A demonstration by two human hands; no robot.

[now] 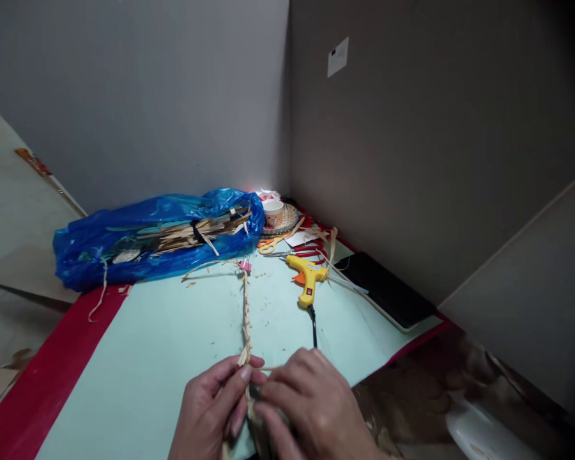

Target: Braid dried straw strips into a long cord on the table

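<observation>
A long braided straw strip (245,313) lies down the middle of the pale green sheet (163,345), its far end clamped by a pink binder clip (245,266). At the near edge, my left hand (211,409) pinches the near end of the braid between thumb and fingers. Pressed against it from the right, my right hand (311,409) has its fingers closed on loose straw strands at the same spot. Part of the braid's near end is hidden under both hands.
A blue plastic bag (124,236) of straw strips lies at the back left. A yellow glue gun (307,278) with a black cord, orange-handled scissors (271,244), a paper cup (273,212) and a black slab (386,287) sit at the back right. Walls close the corner.
</observation>
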